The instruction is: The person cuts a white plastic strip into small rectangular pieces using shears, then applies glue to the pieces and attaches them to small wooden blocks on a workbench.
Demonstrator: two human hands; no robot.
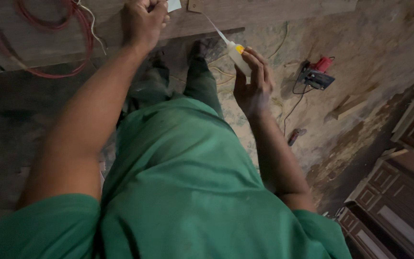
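Glue bottle tipped at the wooden board's edge

Right hand grips the light, squeezable glue bottle mid-body; left hand clenched, pressing on the wooden board.

A board lies across the top, a coil of cable on its left end. Right of it, a power tool sits on the floor, with cabinet doors farther right.
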